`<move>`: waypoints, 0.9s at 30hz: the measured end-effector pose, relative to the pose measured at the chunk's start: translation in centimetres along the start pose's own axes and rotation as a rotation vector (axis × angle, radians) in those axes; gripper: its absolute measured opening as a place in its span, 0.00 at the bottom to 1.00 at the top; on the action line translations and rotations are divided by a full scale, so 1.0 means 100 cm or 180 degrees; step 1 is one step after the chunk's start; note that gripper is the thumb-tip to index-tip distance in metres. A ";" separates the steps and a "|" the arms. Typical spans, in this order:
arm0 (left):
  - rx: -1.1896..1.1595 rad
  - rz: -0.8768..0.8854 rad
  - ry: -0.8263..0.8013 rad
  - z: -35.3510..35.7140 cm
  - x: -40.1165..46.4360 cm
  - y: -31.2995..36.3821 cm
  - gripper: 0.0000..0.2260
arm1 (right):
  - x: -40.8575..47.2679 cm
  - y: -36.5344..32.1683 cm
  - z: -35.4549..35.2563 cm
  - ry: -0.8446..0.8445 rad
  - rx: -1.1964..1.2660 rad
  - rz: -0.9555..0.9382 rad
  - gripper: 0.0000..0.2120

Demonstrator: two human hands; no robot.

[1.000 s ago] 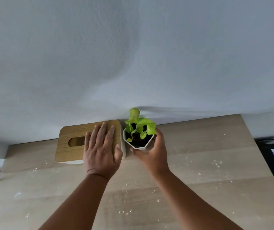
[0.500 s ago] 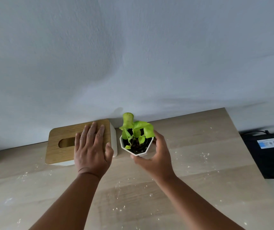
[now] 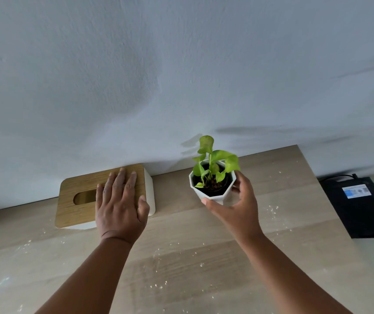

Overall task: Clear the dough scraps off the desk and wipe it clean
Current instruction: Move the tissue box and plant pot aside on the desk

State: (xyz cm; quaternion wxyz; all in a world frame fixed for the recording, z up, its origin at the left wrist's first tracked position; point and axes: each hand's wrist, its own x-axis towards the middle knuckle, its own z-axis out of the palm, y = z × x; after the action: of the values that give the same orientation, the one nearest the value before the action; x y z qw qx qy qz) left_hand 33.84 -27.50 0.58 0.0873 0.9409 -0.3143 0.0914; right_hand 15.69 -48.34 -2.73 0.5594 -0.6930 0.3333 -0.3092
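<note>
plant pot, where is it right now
In the head view the plant pot sits right of centre near the desk's back edge, gripped by the right hand, apart from the tissue box on its left.

Tissue box (image 3: 77,200), potted plant (image 3: 213,177), black device (image 3: 360,209)

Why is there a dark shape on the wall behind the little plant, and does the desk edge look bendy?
In the head view, the plant casts a soft shadow on the wall, so light comes from the front right. The desk edge slants and curves because the wide-angle lens bends lines. Everything looks fairly sharp.
</note>
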 end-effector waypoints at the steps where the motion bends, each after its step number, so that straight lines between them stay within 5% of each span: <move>1: 0.0000 0.0001 -0.0003 0.000 -0.001 0.000 0.29 | 0.001 0.000 -0.003 0.0029 0.0003 0.0012 0.42; 27: -0.0007 0.0010 0.0053 0.000 -0.001 0.002 0.29 | 0.066 0.024 -0.089 0.1177 0.0108 0.0215 0.38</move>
State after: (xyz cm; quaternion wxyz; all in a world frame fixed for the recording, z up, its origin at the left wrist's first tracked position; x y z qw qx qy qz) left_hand 33.68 -27.61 0.56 0.0909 0.9395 -0.3151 0.0990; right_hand 12.18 -59.10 -3.05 0.5103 -0.6033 0.4483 -0.4180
